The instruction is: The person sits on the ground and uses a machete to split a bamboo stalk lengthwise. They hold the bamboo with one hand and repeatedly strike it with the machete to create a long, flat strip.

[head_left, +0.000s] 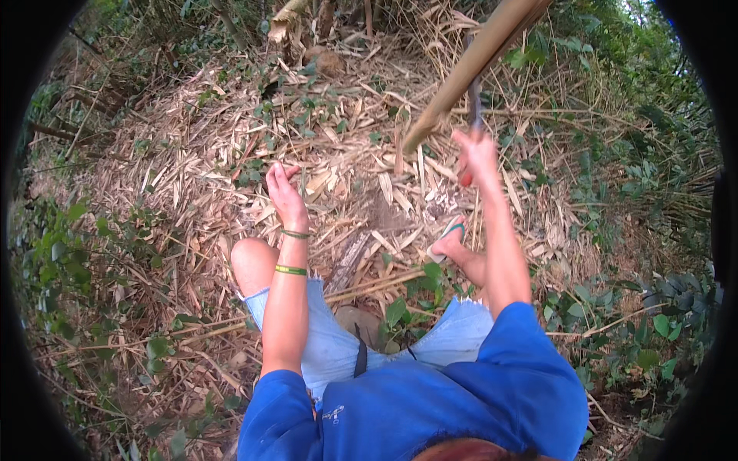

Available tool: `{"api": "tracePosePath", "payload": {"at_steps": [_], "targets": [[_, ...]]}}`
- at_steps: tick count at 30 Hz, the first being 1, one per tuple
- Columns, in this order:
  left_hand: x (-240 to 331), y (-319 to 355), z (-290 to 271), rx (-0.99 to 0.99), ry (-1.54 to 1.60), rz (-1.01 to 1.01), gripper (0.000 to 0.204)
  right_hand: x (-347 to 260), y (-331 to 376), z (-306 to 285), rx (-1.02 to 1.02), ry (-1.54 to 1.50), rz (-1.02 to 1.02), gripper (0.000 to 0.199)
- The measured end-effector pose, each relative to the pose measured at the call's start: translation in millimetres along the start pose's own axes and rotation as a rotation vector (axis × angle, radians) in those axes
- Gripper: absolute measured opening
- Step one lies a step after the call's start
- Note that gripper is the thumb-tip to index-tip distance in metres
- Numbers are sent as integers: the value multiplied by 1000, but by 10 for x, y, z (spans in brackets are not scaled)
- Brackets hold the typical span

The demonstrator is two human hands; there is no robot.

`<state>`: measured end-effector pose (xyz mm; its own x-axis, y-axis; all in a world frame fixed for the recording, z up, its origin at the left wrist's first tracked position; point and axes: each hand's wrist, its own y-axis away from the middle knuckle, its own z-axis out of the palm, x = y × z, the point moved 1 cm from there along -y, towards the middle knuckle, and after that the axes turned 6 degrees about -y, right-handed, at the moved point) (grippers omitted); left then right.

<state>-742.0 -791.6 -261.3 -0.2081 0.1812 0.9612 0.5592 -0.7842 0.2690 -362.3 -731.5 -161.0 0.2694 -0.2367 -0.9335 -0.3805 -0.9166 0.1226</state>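
My right hand is closed around the reddish handle of a machete, its dark blade pointing away from me and partly hidden behind a bamboo pole. That thick, yellowish-brown bamboo pole slants down from the top right, and its cut lower end hangs just left of my right hand. Whether blade and pole touch, I cannot tell. Held out over the dry leaves, my left hand is empty, with fingers loosely apart. Green bands circle its wrist and forearm.
Dry bamboo leaves cover the ground. My sandalled foot stands below my right hand. Thin canes lie across near my knees, beside a stone. Green plants and undergrowth surround the spot.
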Motion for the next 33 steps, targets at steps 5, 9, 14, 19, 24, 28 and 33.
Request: {"api": "tracePosePath", "payload": {"at_steps": [5,9,14,19,24,28,33], "targets": [[-191,-121,107,-66,34,-10,43,-2045,-334,-621,31,-85,-411,23],[-306,-262,55,-79,68,-4,46,-1990,-388,-357,-1,-240,-505,23],[-238,-433,-33,-66,124,-4,52,2220,235,875,58,0,238,19],[-205,-361,-173,-52,25,-21,44,2588,119,943,-98,-142,598,10],[-191,-255,-250,-11,36,-28,44,-360,-61,279,-39,179,-19,17],[-285,-276,-38,-52,46,-37,45,-2262,-342,-504,-23,-157,-399,16],[-251,-329,62,-48,93,9,46,-2718,62,-353,58,-210,-491,25]]}}
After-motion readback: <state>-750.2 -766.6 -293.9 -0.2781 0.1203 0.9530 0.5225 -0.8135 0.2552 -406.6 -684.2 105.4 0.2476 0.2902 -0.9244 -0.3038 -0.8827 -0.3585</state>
